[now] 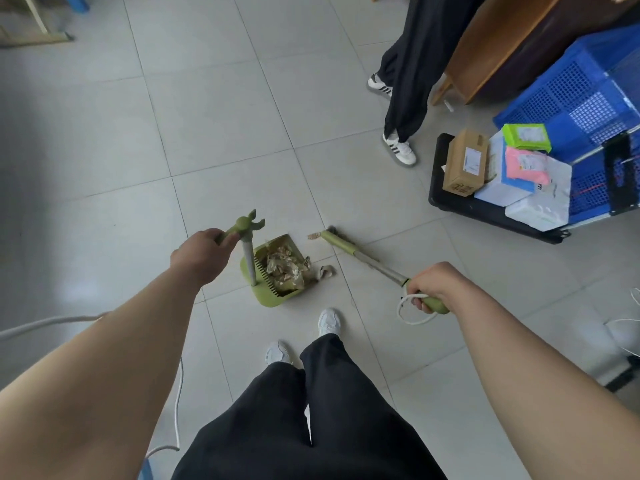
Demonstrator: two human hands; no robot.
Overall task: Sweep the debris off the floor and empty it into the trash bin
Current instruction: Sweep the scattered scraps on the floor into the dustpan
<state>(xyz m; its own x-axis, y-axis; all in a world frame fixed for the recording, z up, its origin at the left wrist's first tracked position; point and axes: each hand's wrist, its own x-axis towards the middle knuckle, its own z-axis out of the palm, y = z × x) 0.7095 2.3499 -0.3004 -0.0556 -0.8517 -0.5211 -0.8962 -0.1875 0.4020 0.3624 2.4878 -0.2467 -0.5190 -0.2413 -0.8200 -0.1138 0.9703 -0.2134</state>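
A green dustpan (268, 299) stands on the tiled floor in front of my feet, holding a heap of crumpled brownish paper debris (287, 268). My left hand (201, 256) grips the green top of its upright grey handle (248, 252). My right hand (434, 287) is closed around the green grip of a broom (367, 259), whose head (334, 237) rests on the floor to the right of the pan. One scrap (326, 271) lies just outside the pan's mouth, and a small piece (314, 236) lies by the broom head. No trash bin is in view.
Another person's legs (407, 109) stand at the upper right. A black cart (485, 213) with boxes and packets, a blue crate (581, 98) and wooden furniture (495, 46) fill the right side. A white cable (178, 403) trails on the left floor.
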